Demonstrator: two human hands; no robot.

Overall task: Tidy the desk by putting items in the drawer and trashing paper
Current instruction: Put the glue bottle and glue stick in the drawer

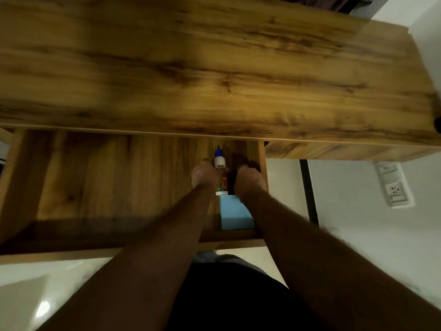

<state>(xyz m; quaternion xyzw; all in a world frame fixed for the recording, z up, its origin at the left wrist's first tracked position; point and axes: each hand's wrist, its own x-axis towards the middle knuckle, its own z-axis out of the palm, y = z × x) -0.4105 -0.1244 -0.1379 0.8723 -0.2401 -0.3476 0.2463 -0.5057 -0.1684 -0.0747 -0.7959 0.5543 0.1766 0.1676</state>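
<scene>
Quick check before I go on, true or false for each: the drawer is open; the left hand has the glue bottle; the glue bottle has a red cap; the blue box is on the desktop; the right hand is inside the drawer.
1. The drawer is open. True.
2. The left hand holds the glue bottle. True: its fingers curl round the white body.
3. The glue bottle has a red cap. False: the cap is blue.
4. The blue box sits on the desktop. False: it lies inside the drawer, at its right front corner.
5. The right hand is inside the drawer. True: it is by the right wall, fingers curled; whether it holds anything cannot be told.
</scene>
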